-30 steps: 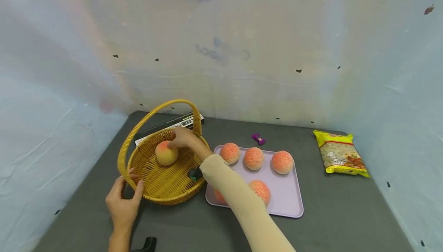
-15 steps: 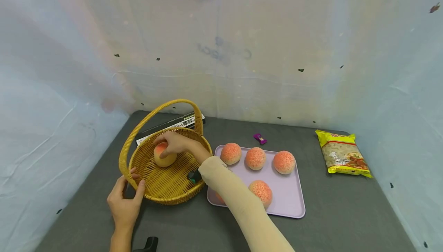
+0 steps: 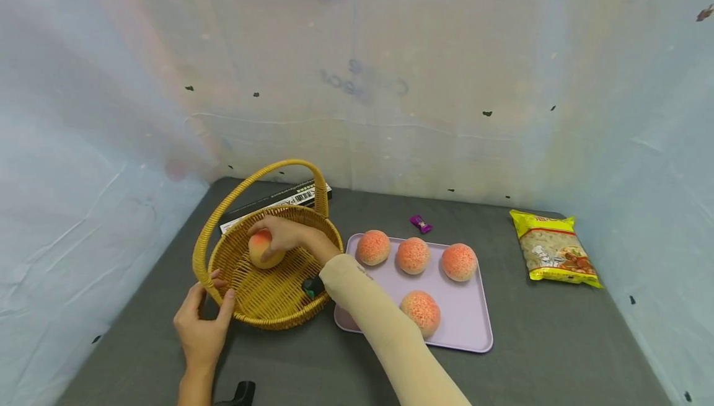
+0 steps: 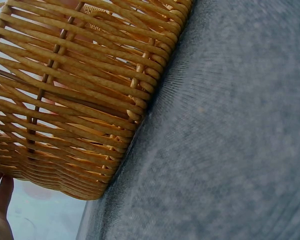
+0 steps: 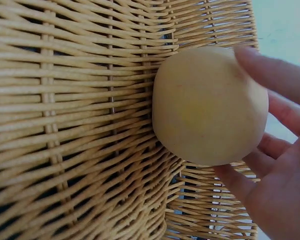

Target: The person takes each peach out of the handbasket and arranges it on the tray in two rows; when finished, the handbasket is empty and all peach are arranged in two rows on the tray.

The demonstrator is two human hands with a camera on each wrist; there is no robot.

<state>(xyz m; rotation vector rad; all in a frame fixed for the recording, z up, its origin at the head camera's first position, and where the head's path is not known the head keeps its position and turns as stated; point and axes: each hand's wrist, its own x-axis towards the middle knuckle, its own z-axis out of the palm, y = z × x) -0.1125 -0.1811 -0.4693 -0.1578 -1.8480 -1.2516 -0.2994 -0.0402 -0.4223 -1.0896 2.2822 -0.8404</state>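
Observation:
In the head view, a yellow wicker basket [image 3: 273, 294] with a tall arched handle stands on the left of the table. A smooth peach [image 3: 262, 251], yellow below and reddish on top, is inside it towards the far left wall. My right hand [image 3: 284, 234] reaches in from the right and grips the peach from above. In the right wrist view, thumb and fingers curve around the pale peach [image 5: 205, 107] close to the woven wall. My left hand [image 3: 202, 328] holds the near-left rim at the handle's foot, thumb and fingers on either side. The left wrist view shows the basket's outer weave [image 4: 75, 95].
A lilac tray [image 3: 460, 319] with several speckled pink-orange balls [image 3: 421, 313] lies right of the basket, partly under my right sleeve. Behind the basket is a long black-and-white box [image 3: 298, 195]. A purple-wrapped candy [image 3: 421, 224] and a yellow food packet [image 3: 554, 249] lie farther right.
My right hand has moved slightly left, and its fingers have closed further over the peach's top. The left hand keeps its hold on the rim. The head view has shifted a little.

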